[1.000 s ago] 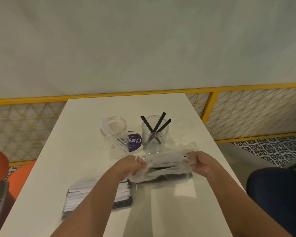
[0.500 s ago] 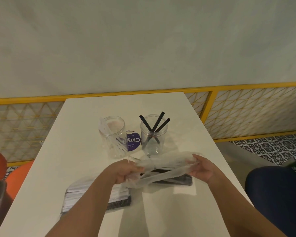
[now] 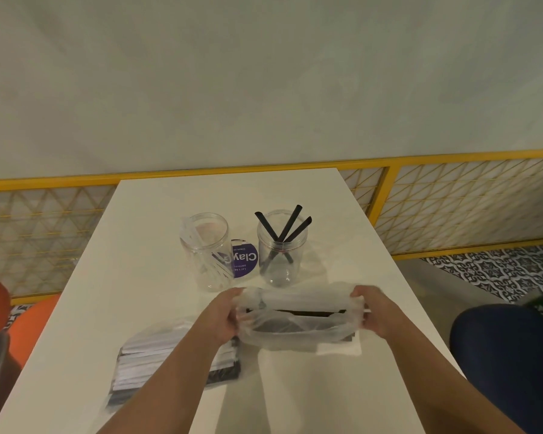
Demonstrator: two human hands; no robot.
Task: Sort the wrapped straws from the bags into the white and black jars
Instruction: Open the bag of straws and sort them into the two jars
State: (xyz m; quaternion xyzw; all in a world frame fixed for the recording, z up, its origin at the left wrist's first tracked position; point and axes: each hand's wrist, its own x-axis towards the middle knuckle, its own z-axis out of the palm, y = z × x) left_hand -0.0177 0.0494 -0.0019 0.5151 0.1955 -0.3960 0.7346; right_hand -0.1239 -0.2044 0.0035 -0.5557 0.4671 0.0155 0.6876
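Two clear jars stand mid-table: the left jar (image 3: 208,250) holds white wrapped straws, the right jar (image 3: 281,247) holds three black straws. In front of them my left hand (image 3: 224,317) and my right hand (image 3: 369,311) grip the two ends of a clear plastic bag (image 3: 298,321) and stretch its mouth wide. Dark straws (image 3: 304,313) show inside the bag. A second bag with white wrapped straws (image 3: 157,358) lies on the table at the near left, partly hidden by my left forearm.
A round purple sticker (image 3: 244,261) lies between the jars on the white table (image 3: 138,277). A yellow lattice railing (image 3: 452,198) runs behind and to the right. An orange seat (image 3: 22,324) is at left, a dark blue seat (image 3: 508,355) at right.
Both hands have pulled the bag's mouth wider apart, and the bag has dropped closer to the table. The jars and the other bag have not moved.
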